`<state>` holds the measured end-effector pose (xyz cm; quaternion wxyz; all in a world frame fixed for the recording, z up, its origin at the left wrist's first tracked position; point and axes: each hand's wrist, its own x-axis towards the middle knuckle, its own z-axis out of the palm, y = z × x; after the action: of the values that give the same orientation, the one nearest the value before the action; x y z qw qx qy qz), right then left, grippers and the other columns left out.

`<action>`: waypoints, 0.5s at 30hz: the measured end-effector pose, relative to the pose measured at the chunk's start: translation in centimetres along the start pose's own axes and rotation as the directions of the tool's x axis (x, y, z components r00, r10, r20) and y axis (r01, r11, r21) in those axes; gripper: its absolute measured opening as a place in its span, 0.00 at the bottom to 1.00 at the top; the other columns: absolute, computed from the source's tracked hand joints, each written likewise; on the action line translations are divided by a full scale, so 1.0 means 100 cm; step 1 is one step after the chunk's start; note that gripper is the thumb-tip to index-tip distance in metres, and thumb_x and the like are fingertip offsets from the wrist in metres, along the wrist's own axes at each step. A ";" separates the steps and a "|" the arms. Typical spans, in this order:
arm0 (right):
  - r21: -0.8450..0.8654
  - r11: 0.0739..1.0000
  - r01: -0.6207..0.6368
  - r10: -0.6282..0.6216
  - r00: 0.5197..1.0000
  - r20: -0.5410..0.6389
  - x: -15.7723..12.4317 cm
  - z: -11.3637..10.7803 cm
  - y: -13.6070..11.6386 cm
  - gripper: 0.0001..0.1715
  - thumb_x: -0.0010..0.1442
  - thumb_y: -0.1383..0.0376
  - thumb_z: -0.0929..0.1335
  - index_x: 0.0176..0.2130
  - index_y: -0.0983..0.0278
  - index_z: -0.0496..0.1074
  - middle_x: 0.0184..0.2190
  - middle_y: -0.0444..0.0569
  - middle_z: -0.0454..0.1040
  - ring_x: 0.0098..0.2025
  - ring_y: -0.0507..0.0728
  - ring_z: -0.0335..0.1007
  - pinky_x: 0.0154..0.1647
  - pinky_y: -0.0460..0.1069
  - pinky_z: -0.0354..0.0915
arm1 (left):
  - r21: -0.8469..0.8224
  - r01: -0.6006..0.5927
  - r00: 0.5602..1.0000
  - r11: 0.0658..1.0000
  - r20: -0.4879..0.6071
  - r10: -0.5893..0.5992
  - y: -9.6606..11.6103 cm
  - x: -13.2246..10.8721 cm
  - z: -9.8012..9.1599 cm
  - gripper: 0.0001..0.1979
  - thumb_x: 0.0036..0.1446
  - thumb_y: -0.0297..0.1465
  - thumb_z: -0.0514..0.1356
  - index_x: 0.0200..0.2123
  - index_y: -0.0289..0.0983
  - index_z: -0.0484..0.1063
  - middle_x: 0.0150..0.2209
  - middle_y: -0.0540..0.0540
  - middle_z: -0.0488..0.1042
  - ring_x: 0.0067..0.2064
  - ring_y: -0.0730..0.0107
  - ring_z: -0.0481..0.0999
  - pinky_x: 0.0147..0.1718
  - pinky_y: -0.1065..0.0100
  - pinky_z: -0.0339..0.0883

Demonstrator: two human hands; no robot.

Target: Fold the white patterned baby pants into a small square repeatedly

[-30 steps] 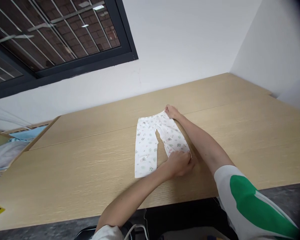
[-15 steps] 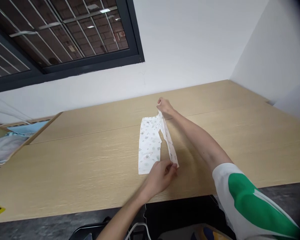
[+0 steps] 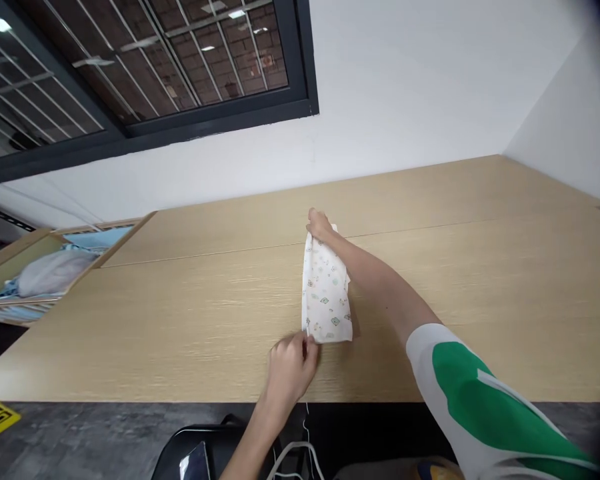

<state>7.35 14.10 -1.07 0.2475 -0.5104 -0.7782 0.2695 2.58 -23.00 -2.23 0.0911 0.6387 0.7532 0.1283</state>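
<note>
Folded lengthwise on the tabletop is a pair of white baby pants (image 3: 329, 290), printed with small green and brown figures. At its far left corner, my right hand (image 3: 320, 225) is closed in a pinch on the fabric. My left hand (image 3: 291, 360) pinches the near left corner between thumb and fingers. The left edge runs straight between both hands. The near right corner of the cloth hangs free of either hand, close to the table surface.
The pale wooden table (image 3: 205, 313) has a seam running across it. A wooden box with bagged and blue fabric (image 3: 45, 270) stands at the left. Behind are a white wall (image 3: 405, 87) and a barred window (image 3: 180, 60). A black chair (image 3: 180, 447) is below the near edge.
The pants' two legs, apart before, now lie one over the other. Both hands have moved to the left side of the fabric, and the view has shifted left.
</note>
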 end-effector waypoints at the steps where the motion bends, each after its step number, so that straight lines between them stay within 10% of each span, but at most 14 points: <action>1: -0.006 1.000 -0.004 0.004 1.000 0.009 -0.001 0.004 -0.001 0.20 0.58 0.73 0.67 0.50 0.63 0.68 0.48 0.60 0.72 0.51 0.70 0.73 0.51 0.62 0.70 | 0.040 0.002 1.000 0.999 -0.005 -0.002 -0.002 -0.001 0.003 0.16 0.71 0.34 0.52 0.31 0.39 0.74 0.29 0.44 0.80 0.30 0.61 0.78 0.30 0.64 0.53; 9: -0.060 0.969 0.241 -0.239 0.970 0.041 -0.048 0.007 -0.021 0.13 0.71 0.63 0.62 0.52 0.62 0.69 0.51 0.59 0.76 0.52 0.67 0.74 0.54 0.62 0.70 | 0.211 -0.207 0.907 0.955 -0.325 0.268 0.004 -0.019 0.019 0.11 0.71 0.35 0.55 0.44 0.37 0.76 0.42 0.38 0.80 0.44 0.53 0.79 0.43 0.57 0.67; 12: 0.031 0.887 0.460 -0.459 0.873 0.163 -0.099 -0.001 -0.035 0.17 0.73 0.58 0.61 0.54 0.63 0.69 0.55 0.59 0.75 0.53 0.64 0.75 0.55 0.59 0.70 | 0.162 -0.365 0.874 0.917 -0.279 0.397 0.014 -0.025 0.027 0.19 0.71 0.33 0.55 0.62 0.36 0.69 0.60 0.34 0.74 0.58 0.52 0.75 0.52 0.55 0.68; 15: 0.203 0.755 0.623 -0.652 0.680 0.337 -0.162 -0.009 -0.042 0.27 0.75 0.49 0.60 0.61 0.63 0.69 0.63 0.58 0.73 0.62 0.62 0.72 0.62 0.57 0.69 | 0.173 -0.365 0.883 0.915 -0.246 0.399 0.020 -0.032 0.038 0.25 0.72 0.32 0.54 0.69 0.35 0.62 0.68 0.33 0.67 0.67 0.49 0.67 0.59 0.51 0.64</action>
<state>10.97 -2.16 0.63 0.1851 -0.1344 -0.9295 0.2893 6.10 -25.53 -5.30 -0.0811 0.7546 0.6241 0.1856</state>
